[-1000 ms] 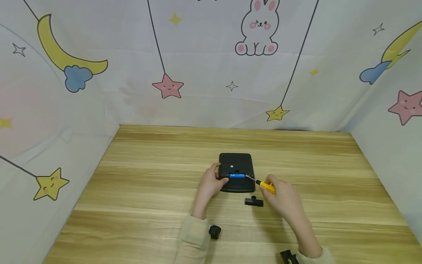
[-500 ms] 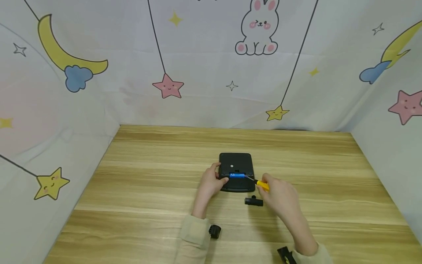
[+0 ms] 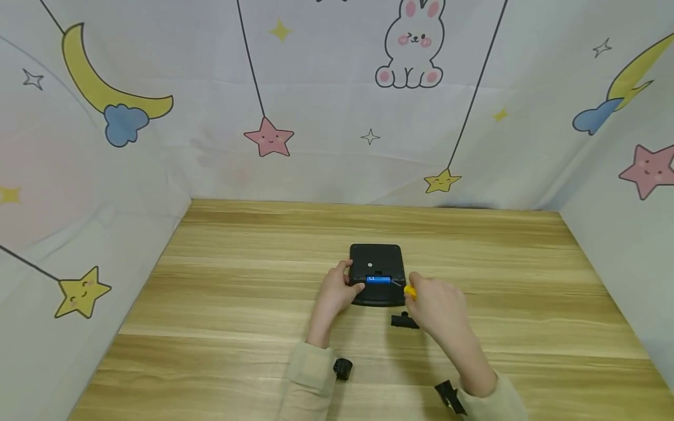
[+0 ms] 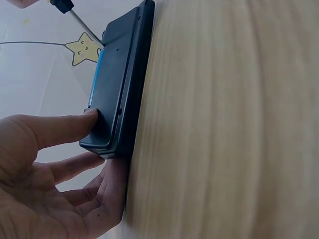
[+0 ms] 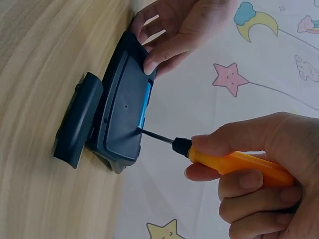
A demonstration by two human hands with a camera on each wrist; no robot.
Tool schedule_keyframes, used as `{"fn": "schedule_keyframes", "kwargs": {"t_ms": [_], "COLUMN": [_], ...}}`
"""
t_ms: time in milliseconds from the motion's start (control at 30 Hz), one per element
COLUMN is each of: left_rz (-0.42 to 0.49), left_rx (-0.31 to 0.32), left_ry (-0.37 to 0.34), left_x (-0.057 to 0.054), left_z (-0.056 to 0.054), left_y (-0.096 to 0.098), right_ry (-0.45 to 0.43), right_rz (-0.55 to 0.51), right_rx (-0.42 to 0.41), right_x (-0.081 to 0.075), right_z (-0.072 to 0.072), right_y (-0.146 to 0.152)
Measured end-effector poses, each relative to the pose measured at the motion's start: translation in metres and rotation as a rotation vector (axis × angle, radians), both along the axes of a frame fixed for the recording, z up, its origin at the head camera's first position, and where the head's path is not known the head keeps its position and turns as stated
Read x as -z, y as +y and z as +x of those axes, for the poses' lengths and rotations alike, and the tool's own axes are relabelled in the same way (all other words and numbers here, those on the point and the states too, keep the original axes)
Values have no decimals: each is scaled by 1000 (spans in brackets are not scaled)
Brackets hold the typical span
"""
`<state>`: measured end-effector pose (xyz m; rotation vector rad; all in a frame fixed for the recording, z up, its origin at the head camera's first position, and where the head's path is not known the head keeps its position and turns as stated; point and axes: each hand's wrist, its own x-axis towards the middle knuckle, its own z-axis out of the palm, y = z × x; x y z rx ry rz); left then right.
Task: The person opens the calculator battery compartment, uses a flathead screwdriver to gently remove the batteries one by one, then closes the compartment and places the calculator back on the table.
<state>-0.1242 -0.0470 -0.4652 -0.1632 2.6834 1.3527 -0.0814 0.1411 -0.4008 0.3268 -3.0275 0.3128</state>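
Note:
A flat black device (image 3: 376,255), resembling a calculator, lies back side up on the table with its battery slot uncovered. Inside the slot sits a blue battery (image 3: 378,280). My left hand (image 3: 336,289) grips the device's left edge, thumb on the back face and fingers along the side. A screwdriver (image 5: 239,165) with a yellow handle and thin metal shaft is gripped in my right hand (image 3: 438,307). In the right wrist view its tip meets the battery's right end. The head view shows only a little of the handle, the rest being behind my fingers.
A black battery cover (image 3: 403,320) lies on the wooden table (image 3: 237,292) just in front of the device, close to my right hand. A printed white cloth (image 3: 326,117) closes off the back and both sides.
My right hand has shifted left, closer to the device, and the screwdriver handle now points more toward the viewer. The tip stays by the battery's right end. My left hand and the device hold still.

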Motion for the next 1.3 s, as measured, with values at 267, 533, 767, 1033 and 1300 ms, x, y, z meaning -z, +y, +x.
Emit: {"fn": "schedule_keyframes", "kwargs": {"t_ms": [267,533,767,1033,1300], "left_rz": [2,19,41,42,39], "left_rx": [5,14,5,3,-8], "left_ry": [4,-5,-14,-23,-34], "left_x": [1,2,2,1,1], "left_z": [0,-1,0,-1,-1], "left_y": [-1,-2,-3,-2,-1], "right_ry": [16,-44,-80,-114,-125], "right_rz": [36,-9,-99,-201,-314], "right_rx": [-34,-43,-62,-95,-89], "right_x": [-3,-2,7,13,26], "right_z": [-3,-8,-13,-16,-20], "right_y": [-3,4,20,37,49]}}
